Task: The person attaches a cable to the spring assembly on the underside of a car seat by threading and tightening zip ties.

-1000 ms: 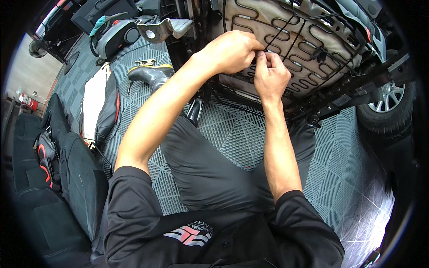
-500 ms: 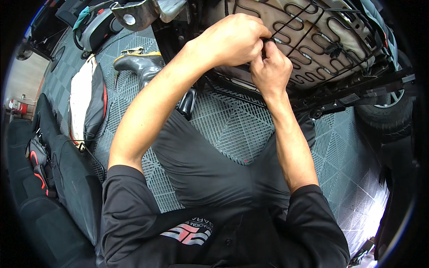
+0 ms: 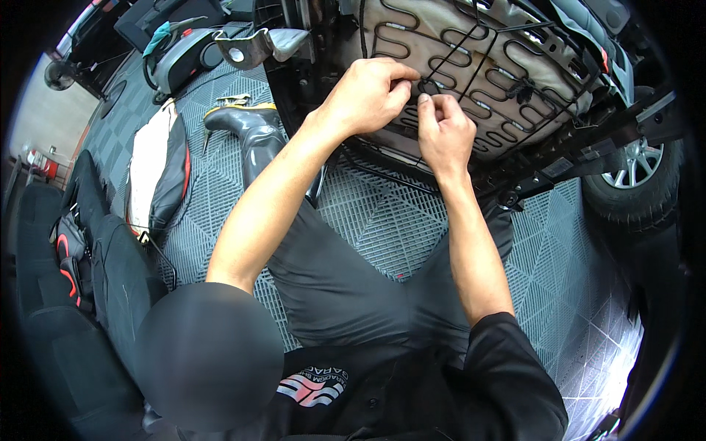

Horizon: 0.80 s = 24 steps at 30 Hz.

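In front of me stands a tipped-up seat frame with beige padding (image 3: 412, 51) and black zigzag springs (image 3: 507, 76) across it. Thin dark cords or rods cross over the springs. My left hand (image 3: 370, 97) is at the padding's lower left part, index finger and thumb drawn together. Close beside it on the right, my right hand (image 3: 447, 132) has its fingers curled and its thumb pointing up. A small black piece lies between the two sets of fingertips, at the end of a dark line. What exactly each hand pinches is too small to tell.
A metal bracket (image 3: 257, 45) sticks out left of the frame. A rubber boot (image 3: 261, 140), a white and black seat cover (image 3: 151, 173) and a grey machine (image 3: 184, 59) are on the grey grid floor (image 3: 375, 213). Black seats (image 3: 121, 287) stand left, a wheel (image 3: 636, 176) right.
My hands have moved slightly apart; earlier they touched. The left one has shifted left and down in view, the right one a little down. The whole view has also shifted somewhat.
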Tool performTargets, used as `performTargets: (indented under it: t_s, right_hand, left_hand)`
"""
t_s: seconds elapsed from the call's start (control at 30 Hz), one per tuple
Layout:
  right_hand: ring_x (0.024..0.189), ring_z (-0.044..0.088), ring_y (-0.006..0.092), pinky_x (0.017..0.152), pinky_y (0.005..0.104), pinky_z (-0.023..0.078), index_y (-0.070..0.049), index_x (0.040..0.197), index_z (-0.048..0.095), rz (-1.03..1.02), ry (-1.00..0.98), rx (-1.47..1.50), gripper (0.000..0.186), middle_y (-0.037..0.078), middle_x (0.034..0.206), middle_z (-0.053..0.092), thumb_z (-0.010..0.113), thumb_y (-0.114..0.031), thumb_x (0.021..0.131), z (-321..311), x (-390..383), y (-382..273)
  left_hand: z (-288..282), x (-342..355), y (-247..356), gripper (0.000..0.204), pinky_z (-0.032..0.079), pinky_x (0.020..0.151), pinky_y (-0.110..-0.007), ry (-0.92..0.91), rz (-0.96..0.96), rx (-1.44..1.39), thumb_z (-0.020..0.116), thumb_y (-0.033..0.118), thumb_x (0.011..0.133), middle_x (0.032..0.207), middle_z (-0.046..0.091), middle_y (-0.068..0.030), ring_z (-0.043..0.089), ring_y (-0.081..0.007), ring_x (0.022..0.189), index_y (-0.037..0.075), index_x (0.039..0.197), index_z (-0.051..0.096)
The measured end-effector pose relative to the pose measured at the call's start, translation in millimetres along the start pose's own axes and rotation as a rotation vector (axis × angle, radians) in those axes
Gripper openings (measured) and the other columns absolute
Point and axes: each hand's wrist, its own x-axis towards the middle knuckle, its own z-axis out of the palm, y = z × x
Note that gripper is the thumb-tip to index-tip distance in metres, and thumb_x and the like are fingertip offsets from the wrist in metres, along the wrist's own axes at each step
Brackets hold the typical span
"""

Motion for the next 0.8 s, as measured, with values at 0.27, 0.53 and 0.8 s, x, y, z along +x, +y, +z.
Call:
performTargets:
  t_s: [0.27,0.53,0.8]
  right_hand:
    - [0.056,0.063,0.0251,0.056,0.0372,0.049,-0.004,0.086,0.070,-0.060,0.069,0.008,0.020,0.008,0.064,0.063,0.075,-0.024,0.085,5.8,3.1,-11.4]
    - [0.057,0.064,0.0278,0.058,0.0388,0.051,0.000,0.085,0.064,0.007,-0.039,0.092,0.019,0.013,0.064,0.063,0.068,-0.018,0.090,6.9,1.7,-12.9]
    - [0.053,0.057,0.0203,0.056,0.0353,0.048,0.000,0.083,0.064,0.097,-0.080,0.145,0.018,0.010,0.061,0.059,0.067,-0.017,0.089,2.9,-4.0,-15.9]
  left_hand:
    - [-6.9,8.2,5.1,0.024,0.057,0.081,-0.032,-0.052,-0.133,0.005,0.064,0.013,0.091,0.098,0.075,-0.0150,0.073,-0.0204,0.087,0.001,0.111,0.072]
    - [-3.6,6.3,-0.1,0.025,0.058,0.080,-0.031,-0.034,-0.137,-0.040,0.065,0.012,0.090,0.099,0.075,-0.0141,0.073,-0.0200,0.086,0.001,0.111,0.073]
    - [-0.4,3.5,-4.8,0.023,0.058,0.078,-0.032,0.028,0.025,-0.008,0.068,0.008,0.086,0.099,0.073,-0.0140,0.072,-0.0233,0.087,0.002,0.108,0.073]
